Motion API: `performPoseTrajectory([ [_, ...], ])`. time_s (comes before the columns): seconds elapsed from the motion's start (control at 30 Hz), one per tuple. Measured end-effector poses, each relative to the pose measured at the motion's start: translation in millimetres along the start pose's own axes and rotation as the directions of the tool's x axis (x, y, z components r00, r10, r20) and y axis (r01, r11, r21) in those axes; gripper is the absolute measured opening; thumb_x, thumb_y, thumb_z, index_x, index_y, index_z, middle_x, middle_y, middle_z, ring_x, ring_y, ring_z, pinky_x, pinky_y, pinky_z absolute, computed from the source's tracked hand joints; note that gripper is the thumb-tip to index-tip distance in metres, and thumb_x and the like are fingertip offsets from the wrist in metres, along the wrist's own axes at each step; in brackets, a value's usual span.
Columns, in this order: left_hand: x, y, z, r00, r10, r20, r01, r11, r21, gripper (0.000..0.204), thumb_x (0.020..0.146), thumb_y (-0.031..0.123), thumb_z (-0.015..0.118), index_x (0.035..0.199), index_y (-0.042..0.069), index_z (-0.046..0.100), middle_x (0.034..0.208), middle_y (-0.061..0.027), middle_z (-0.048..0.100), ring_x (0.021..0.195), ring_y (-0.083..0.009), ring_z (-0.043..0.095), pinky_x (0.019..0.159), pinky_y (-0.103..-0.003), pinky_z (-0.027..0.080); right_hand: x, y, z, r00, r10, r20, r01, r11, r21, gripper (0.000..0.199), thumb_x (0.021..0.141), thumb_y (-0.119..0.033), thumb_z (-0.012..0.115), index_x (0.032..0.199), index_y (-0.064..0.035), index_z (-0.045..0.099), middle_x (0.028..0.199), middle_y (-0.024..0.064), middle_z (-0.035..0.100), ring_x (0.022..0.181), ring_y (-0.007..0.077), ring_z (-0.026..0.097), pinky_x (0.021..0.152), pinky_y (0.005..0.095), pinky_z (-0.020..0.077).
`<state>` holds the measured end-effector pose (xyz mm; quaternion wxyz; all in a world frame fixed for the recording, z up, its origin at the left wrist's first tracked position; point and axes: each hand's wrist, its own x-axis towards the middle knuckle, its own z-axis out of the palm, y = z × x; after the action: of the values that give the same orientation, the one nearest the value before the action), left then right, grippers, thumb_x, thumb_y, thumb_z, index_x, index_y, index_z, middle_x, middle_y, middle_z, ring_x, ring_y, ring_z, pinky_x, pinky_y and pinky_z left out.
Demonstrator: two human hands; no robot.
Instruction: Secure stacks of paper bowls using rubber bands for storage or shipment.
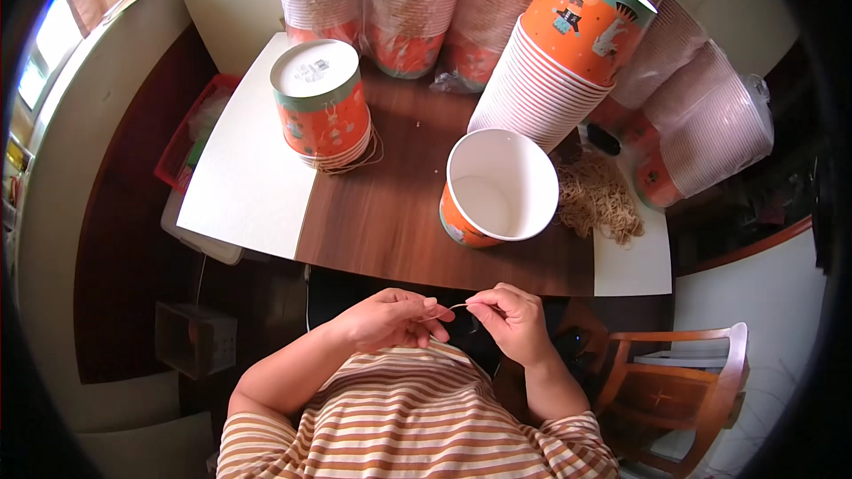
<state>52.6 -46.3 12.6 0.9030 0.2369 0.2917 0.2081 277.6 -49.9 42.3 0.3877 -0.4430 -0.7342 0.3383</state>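
Close to my body, below the table's front edge, my right hand [510, 319] pinches a thin tan cord [458, 306] between thumb and fingertips. The cord runs across to my left hand [397, 319], whose thumb and index finger close on its other part; the remaining fingers are loosely curled. Just beyond my hands a white-lined orange paper bucket [501, 182] stands upright, its open mouth toward me. A tangled heap of similar tan cords [602, 200] lies to its right.
A short upside-down bucket stack [321, 111] has cord loops around its lower rims. Behind the single bucket leans a tall nested stack [550, 71]. Plastic-wrapped bucket stacks [413, 9] line the table's back. A wooden chair [674, 390] stands right; a red crate [177, 146] sits left.
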Motion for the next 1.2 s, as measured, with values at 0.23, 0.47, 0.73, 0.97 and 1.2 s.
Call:
performPoseTrajectory([
  [0.23, -5, -11, -8, 1.0, 0.015, -0.024, -0.014, 0.997, 0.074, 0.031, 0.096, 0.025, 0.054, 0.108, -0.002, 0.063, 0.084, -0.0077, 0.068, 0.07, -0.0112, 0.06, 0.067, -0.024, 0.048, -6, 1, -4, 0.999, 0.048, 0.0, -0.048, 0.999, 0.019, 0.006, 0.079, -0.001, 0.071, 0.083, -0.0006, 0.066, 0.067, 0.0055, 0.06, 0.057, 0.0119, 0.055, 0.053, 0.0237, 0.0429],
  [0.47, -7, -12, 0, 0.988, 0.109, -0.107, -0.073, 0.953, 0.294, 0.017, 0.093, 0.016, 0.06, 0.095, 0.0, 0.067, 0.077, -0.0038, 0.067, 0.069, -0.0077, 0.061, 0.062, -0.02, 0.048, -10, 6, -9, 0.994, 0.091, 0.055, -0.093, 0.995, 0.03, 0.011, 0.079, -0.003, 0.071, 0.088, -0.001, 0.066, 0.077, 0.0073, 0.062, 0.067, 0.0148, 0.059, 0.063, 0.0253, 0.0468],
  [0.73, -14, -9, 14, 0.978, 0.188, -0.087, -0.119, 0.852, 0.509, 0.018, 0.093, 0.015, 0.059, 0.095, 0.0, 0.066, 0.077, -0.0009, 0.064, 0.069, -0.005, 0.058, 0.062, -0.02, 0.048, -14, 8, 14, 0.919, 0.052, 0.391, -0.251, 0.842, 0.477, 0.057, 0.08, -0.009, 0.068, 0.131, 0.0013, 0.045, 0.122, 0.0137, 0.057, 0.115, 0.0205, 0.054, 0.101, 0.0337, 0.0395],
  [0.97, -17, -6, 14, 0.97, 0.208, -0.129, -0.112, 0.846, 0.521, 0.021, 0.094, 0.019, 0.058, 0.096, 0.001, 0.067, 0.075, -0.0009, 0.065, 0.068, -0.0049, 0.057, 0.061, -0.02, 0.047, -16, 0, 23, 0.948, 0.097, 0.302, -0.206, 0.913, 0.352, 0.024, 0.083, 0.006, 0.063, 0.106, 0.0014, 0.058, 0.09, 0.0073, 0.064, 0.076, 0.0111, 0.063, 0.065, 0.0224, 0.051],
  [1.2, -13, -9, 7, 0.977, 0.168, -0.131, -0.115, 0.934, 0.339, 0.027, 0.097, 0.024, 0.053, 0.102, 0.002, 0.068, 0.081, -0.0027, 0.068, 0.069, -0.0054, 0.058, 0.062, -0.02, 0.048, -11, -8, 23, 0.987, -0.131, 0.087, 0.132, 0.991, -0.001, 0.015, 0.077, 0.006, 0.067, 0.089, -0.0017, 0.063, 0.08, 0.0094, 0.062, 0.068, 0.0196, 0.062, 0.059, 0.0273, 0.05],
])
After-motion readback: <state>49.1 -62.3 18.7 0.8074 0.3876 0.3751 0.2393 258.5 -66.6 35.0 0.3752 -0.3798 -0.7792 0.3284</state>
